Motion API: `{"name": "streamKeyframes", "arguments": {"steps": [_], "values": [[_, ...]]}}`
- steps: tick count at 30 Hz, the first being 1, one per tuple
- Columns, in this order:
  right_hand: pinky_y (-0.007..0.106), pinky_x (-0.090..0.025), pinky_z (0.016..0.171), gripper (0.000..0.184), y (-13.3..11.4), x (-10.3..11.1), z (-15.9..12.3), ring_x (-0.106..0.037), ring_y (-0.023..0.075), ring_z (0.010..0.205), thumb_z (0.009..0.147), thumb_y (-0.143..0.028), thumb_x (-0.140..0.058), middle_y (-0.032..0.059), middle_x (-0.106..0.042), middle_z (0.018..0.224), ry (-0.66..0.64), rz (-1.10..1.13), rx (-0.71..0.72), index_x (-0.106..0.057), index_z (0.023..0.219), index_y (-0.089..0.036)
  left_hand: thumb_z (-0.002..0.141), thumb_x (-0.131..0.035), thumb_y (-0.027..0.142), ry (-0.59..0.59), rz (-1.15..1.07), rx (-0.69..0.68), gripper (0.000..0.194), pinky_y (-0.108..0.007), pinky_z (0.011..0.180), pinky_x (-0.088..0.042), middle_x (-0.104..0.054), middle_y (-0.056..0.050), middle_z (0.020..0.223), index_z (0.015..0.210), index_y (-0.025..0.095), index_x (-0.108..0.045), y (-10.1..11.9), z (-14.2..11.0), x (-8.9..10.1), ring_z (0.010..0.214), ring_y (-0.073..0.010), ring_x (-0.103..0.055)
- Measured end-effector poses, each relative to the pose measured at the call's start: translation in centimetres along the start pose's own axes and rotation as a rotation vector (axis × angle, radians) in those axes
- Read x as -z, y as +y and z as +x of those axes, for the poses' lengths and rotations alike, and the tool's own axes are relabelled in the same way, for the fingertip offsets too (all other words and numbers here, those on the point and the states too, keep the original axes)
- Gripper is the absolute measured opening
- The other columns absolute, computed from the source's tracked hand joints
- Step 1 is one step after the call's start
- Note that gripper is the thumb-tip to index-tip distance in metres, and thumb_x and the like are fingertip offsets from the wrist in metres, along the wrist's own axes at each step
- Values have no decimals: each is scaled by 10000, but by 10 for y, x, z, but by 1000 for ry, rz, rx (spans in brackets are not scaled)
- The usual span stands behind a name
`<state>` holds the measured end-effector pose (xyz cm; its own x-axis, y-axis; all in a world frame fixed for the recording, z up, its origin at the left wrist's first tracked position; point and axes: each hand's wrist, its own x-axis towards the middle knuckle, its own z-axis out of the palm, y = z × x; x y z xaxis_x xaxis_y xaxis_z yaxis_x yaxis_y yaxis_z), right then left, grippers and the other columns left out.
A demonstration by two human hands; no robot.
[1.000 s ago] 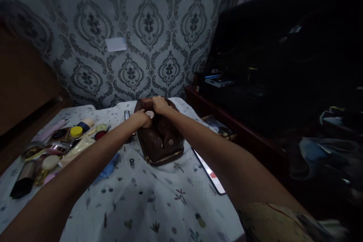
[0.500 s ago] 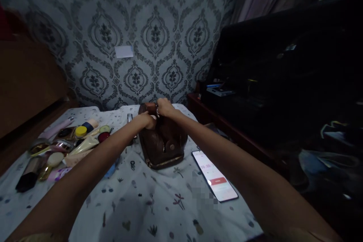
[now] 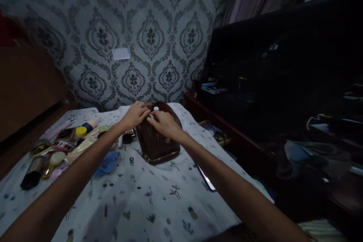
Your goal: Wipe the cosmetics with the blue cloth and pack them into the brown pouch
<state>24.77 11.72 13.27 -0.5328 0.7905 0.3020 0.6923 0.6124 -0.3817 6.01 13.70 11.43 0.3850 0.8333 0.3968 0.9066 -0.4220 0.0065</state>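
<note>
A brown leather bag (image 3: pixel 159 145) with a gold zip along its lower edge stands on the patterned bed sheet (image 3: pixel 133 204). Around the upper left of the bag, my left hand (image 3: pixel 137 114) has its fingers closed on the top edge. My right hand (image 3: pixel 164 124) is across the bag's top front, thumb and fingers pinched close to the left fingertips. A small pale piece shows at the pinch, too small to name. Behind the right hand, a white round thing (image 3: pixel 156 109) shows at the bag's top.
Several cosmetics lie to the left, among them a yellow-lidded jar (image 3: pixel 81 132) and a dark bottle (image 3: pixel 34 172). A blue cloth (image 3: pixel 107 163) lies beside my left forearm. The phone (image 3: pixel 209 181) is partly under my right forearm. A dark red edge (image 3: pixel 227 128) borders the bed.
My left hand has moved from the bag's front up to its top left edge. My right hand has come down and forward onto the bag's front. My right forearm now covers most of the phone.
</note>
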Motion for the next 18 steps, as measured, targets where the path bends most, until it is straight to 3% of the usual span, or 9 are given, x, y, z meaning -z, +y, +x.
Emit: {"name": "streamKeyframes", "arguments": {"steps": [2,4,7,10,13,16,18], "values": [[365,-509,912,370,-14,-15,-26,-687,260,1051,986,-389,-510,131,-702,1184,-24,19,-4,-603,1287,-194,1037,-289,312,59,-32,-2,405,-405,1083,-393,-611,-115,1243,1175,185,-648,2,-16,0,1211,-240,-501],[451,-514,928,390,-28,-30,-49,-663,306,1102,968,-353,-544,196,-625,1302,48,-50,1,-564,1321,-189,1038,-276,315,111,-92,5,411,-403,1109,-379,-564,-115,1326,1300,199,-571,5,-33,-3,1259,-229,-479],[565,-406,1083,510,-43,-52,-71,-468,395,1370,892,-282,-662,316,-404,1509,169,-117,81,-531,1362,-133,1026,-325,342,165,-204,71,408,-426,1085,-411,-580,-116,1284,1373,208,-491,4,-62,-14,1219,-238,-513],[636,-286,1154,462,-43,-71,-81,-280,439,1479,887,-211,-654,355,-316,1546,290,-128,157,-556,1317,-71,999,-355,337,142,-143,164,363,-435,1044,-454,-612,-108,1210,1266,200,-559,-8,-95,-27,1166,-253,-553],[625,-264,1180,304,-35,-86,-90,-254,396,1498,921,-149,-575,290,-403,1525,385,-94,338,-609,1216,-83,961,-372,322,120,-79,255,333,-455,995,-491,-627,-119,1154,1133,191,-625,-26,-130,-34,1106,-277,-585],[546,-349,1170,181,-30,-102,-99,-434,312,1404,944,-122,-508,211,-591,1363,377,2,499,-655,1049,-118,943,-362,313,100,-33,353,344,-477,968,-507,-652,-130,1087,1047,179,-662,-43,-161,-31,1056,-295,-609],[526,-389,1146,168,-32,-114,-104,-493,292,1340,937,-103,-498,200,-637,1276,354,54,537,-657,986,-128,942,-362,311,82,-7,400,352,-484,981,-502,-672,-131,1065,1020,174,-677,-50,-175,-27,1053,-301,-615]]}}
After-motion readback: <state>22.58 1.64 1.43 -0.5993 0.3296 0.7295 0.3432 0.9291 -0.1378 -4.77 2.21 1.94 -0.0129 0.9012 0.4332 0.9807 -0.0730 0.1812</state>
